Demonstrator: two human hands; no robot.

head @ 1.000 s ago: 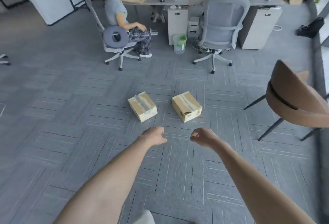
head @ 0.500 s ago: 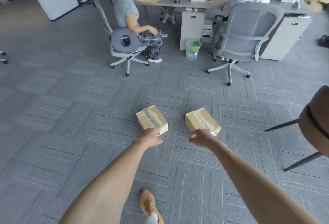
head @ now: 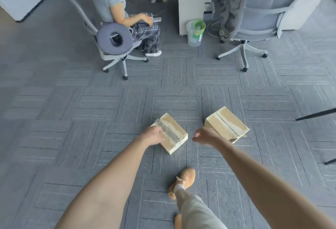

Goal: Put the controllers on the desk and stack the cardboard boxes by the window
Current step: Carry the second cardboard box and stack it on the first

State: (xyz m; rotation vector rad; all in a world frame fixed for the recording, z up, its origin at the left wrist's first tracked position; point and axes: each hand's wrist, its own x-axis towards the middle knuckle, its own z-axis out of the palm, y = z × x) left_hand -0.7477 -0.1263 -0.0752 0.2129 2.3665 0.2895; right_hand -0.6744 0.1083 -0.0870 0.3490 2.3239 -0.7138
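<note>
Both my hands empty, left hand loosely curled overlapping the taped left cardboard box, right hand half-open, hiding the near corner of the right cardboard box

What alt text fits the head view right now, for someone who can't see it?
Both bare hands reach down toward two taped cardboard boxes on grey carpet: the left hand at the left box, the right hand near the right box. Neither is lifted. Two office chairs stand beyond, one occupied.
</note>
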